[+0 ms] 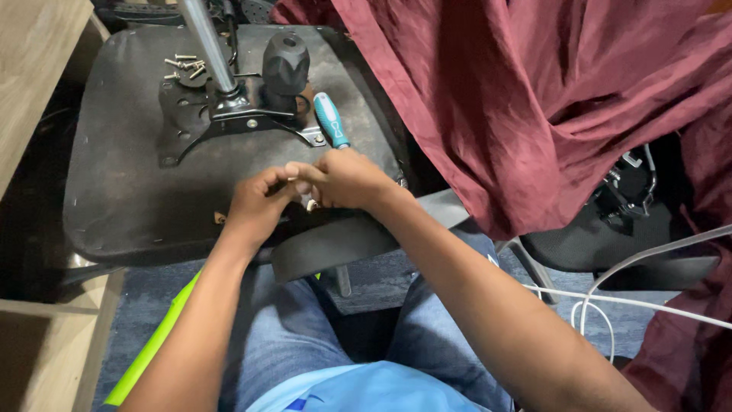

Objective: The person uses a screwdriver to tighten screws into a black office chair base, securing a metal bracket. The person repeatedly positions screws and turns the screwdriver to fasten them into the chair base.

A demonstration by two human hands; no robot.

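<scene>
Screwdriver (330,119) | right hand (347,179) fingers grip it | left hand (255,206) fingers pinched, contents unclear | seat underside (122,191) front edge

An upturned black chair seat (130,191) serves as the work surface, its dusty underside facing up. Bolted to it beyond the hands is a black metal mounting plate (229,118) with a steel column (206,42) and a black knob (285,61). Loose screws (185,67) lie at the far left, and a teal-handled screwdriver (331,120) rests just beyond the grip.
</scene>
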